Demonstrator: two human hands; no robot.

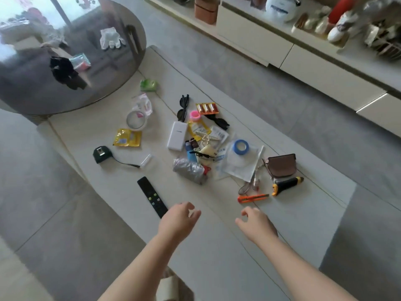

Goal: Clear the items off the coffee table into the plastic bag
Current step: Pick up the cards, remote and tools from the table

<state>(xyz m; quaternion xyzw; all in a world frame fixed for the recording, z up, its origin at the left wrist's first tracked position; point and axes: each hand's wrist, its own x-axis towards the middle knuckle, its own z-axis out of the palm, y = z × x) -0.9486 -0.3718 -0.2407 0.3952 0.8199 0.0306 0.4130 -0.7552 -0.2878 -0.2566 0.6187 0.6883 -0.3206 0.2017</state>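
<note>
Head view looks down on the coffee table (pixel 217 246), where both my hands hover above the near part of the top, holding nothing. My left hand (pixel 180 216) has loosely curled fingers, just at 3 o'clock of the black remote (pixel 152 196). My right hand (pixel 256 222) is also relaxed and empty, with the orange utility knife (pixel 252 198) just at its 12 o'clock. Further at 12 o'clock lies the main clutter: a white power bank (pixel 176 135), a blue tape roll (pixel 240 146), a crumpled silver wrapper (pixel 189 169), sunglasses (pixel 183 108) and a battery pack (pixel 207 107). A brown pouch (pixel 281 166) and a yellow-black tool (pixel 286 185) lie at 2 o'clock, a tape measure (pixel 101 154) at 10 o'clock. I cannot see a plastic bag for certain.
</note>
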